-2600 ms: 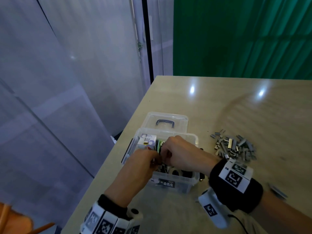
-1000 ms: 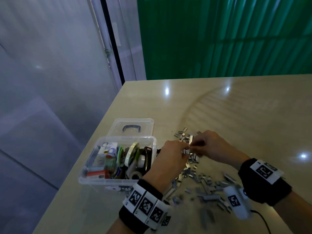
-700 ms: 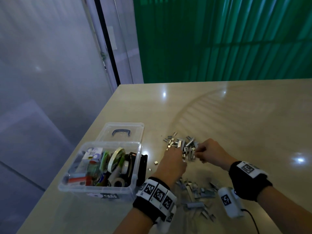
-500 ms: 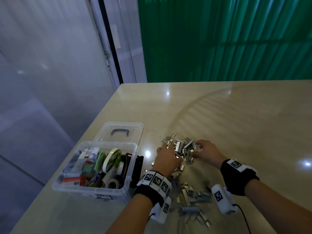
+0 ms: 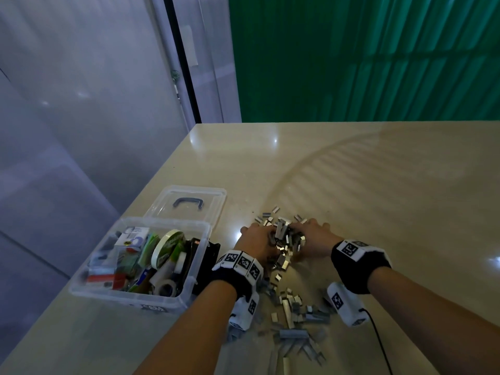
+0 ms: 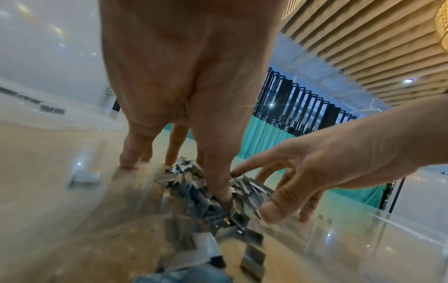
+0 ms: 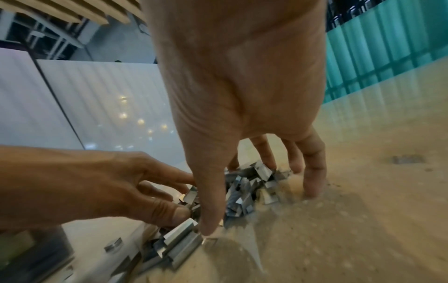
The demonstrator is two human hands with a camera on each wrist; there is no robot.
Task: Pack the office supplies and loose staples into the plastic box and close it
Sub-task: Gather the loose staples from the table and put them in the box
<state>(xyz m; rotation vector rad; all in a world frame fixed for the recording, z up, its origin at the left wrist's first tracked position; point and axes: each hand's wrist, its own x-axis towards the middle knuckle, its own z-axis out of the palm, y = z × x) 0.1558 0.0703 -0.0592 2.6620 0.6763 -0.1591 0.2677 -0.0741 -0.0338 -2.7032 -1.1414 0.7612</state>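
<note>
While both hands rake at the staples on the bench, the left hand and right hand face each other with fingers spread and loosely bent, fingertips on the bench, cupping a heap between them without gripping it. More staples lie scattered nearer, between the wrists. Left of the hands stands the box, open and full of supplies, its lid lying flat behind it.

Shiny metal staples, clear glossy plastic box and lid, smooth polished wood-look table
</note>
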